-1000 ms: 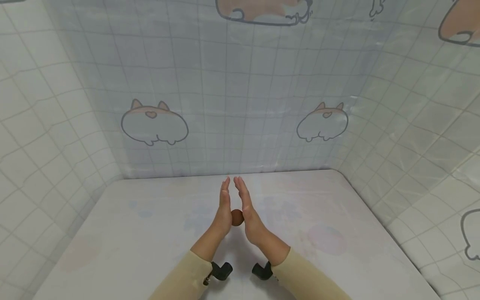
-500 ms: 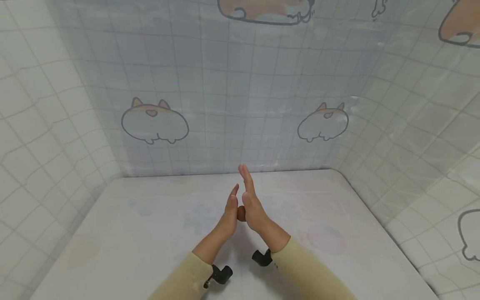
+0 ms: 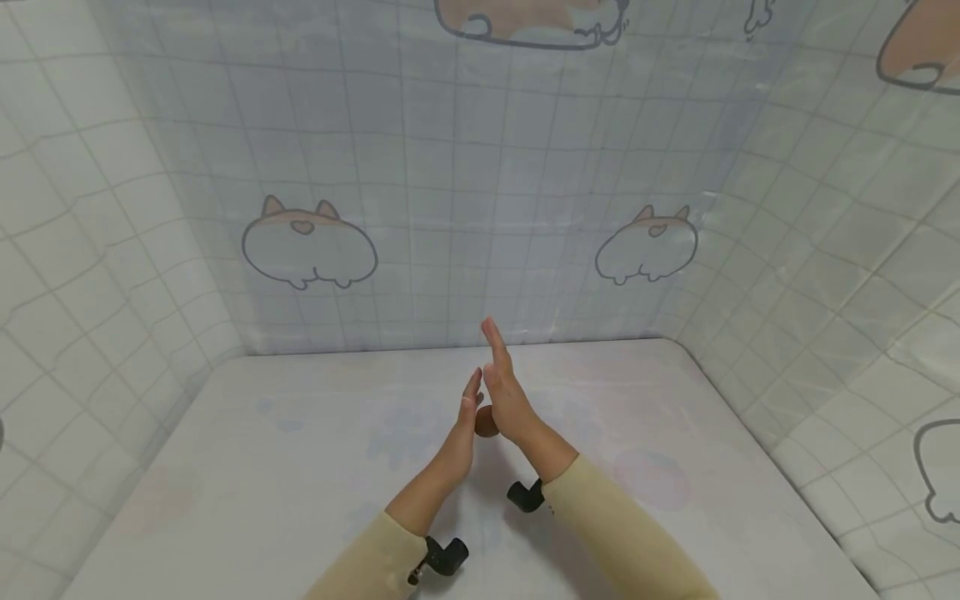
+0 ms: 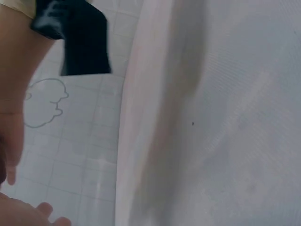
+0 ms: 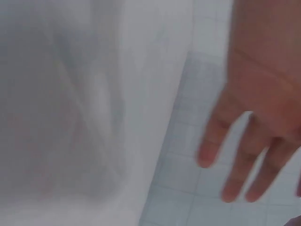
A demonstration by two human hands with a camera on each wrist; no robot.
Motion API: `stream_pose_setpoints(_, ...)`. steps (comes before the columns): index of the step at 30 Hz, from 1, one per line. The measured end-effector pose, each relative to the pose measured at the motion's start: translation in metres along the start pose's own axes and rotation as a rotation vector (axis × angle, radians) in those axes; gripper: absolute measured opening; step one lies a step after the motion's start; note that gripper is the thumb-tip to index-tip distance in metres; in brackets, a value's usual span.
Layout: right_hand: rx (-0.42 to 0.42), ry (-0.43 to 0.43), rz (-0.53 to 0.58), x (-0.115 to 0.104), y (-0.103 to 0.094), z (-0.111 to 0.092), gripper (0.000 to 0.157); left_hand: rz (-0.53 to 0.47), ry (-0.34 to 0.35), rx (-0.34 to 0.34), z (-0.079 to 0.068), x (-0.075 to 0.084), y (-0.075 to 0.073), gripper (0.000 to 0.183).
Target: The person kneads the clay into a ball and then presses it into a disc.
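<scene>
A small brown ball (image 3: 487, 422) sits between the two palms in the head view, held above the white table. My left hand (image 3: 459, 448) is on its left, fingers straight and pointing forward. From the right, my right hand (image 3: 514, 408) faces it, reaching farther forward, its fingers also extended. The palms lean towards each other like a tent, with the ball pressed in the gap. In the right wrist view the right hand's fingers (image 5: 240, 172) are spread and straight. Only a dark sliver of the ball shows at the left wrist view's edge.
The white table (image 3: 285, 500) with faint pastel prints lies under the hands. A grid-patterned curtain (image 3: 480, 183) with cartoon dogs surrounds its back and sides. Black angled mounts (image 3: 448, 557) jut inward from both wrists, by the cream sleeves (image 3: 622, 525).
My right hand has slid forward while my left has dropped slightly back, so the palms are offset. The ball has moved a little to the right and forward between them.
</scene>
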State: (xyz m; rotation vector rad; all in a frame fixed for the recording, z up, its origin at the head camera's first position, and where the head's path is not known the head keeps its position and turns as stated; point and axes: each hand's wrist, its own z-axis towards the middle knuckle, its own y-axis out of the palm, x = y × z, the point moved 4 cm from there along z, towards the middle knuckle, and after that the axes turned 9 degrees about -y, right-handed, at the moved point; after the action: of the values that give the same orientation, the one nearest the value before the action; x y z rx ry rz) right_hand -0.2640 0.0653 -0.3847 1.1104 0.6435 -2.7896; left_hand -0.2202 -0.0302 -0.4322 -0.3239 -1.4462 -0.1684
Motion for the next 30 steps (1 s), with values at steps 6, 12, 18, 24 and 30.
stream_pose_setpoints(6, -0.059, 0.129, 0.047, 0.016, 0.006, -0.006, 0.087, -0.077, 0.063, -0.013, 0.000, 0.002, -0.003, 0.083)
stream_pose_setpoints(12, -0.101, 0.161, 0.047, 0.023, 0.011, -0.013, 0.084, -0.083, 0.121, 0.016, -0.001, 0.010, -0.008, 0.084)
stream_pose_setpoints(18, -0.147, 0.159, 0.063, 0.022, 0.020, -0.024, 0.081, -0.038, 0.222, 0.082, -0.003, 0.024, -0.015, 0.082)
stream_pose_setpoints(24, -0.137, 0.077, 0.068, 0.010, 0.030, -0.033, 0.080, 0.001, 0.225, 0.137, 0.006, 0.027, -0.022, 0.081)
stream_pose_setpoints(30, -0.131, 0.003, 0.087, -0.001, 0.036, -0.041, 0.080, 0.013, 0.134, 0.162, 0.015, 0.024, -0.028, 0.079)
